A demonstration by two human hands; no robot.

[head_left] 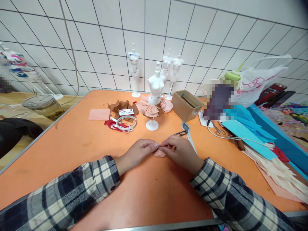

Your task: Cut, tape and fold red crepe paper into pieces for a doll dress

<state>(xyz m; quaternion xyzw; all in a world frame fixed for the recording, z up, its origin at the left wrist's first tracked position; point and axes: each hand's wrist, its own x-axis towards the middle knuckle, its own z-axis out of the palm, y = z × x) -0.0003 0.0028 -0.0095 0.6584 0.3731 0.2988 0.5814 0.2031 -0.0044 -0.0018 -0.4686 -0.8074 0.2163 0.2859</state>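
Observation:
Between my two hands is a small piece of pink crepe paper (160,153), gathered at its top and fanned out below. My left hand (141,153) pinches its gathered edge between thumb and fingers. From the other side my right hand (179,150) pinches the same edge, fingertips close to the left thumb. Just beyond stands a small white mannequin (156,84) on a round base, with a ruffled skirt of pink paper (151,110) over brown paper about its hips. Black thread snips (181,133) lie beyond my right hand.
A cardboard box (187,106) stands right of the mannequin. Left are a small white box (126,112), a roll of white tape (126,123) and folded pink paper (99,114). Scissors (218,130) and blue paper (247,136) lie right. More mannequins (134,65) stand along the tiled wall.

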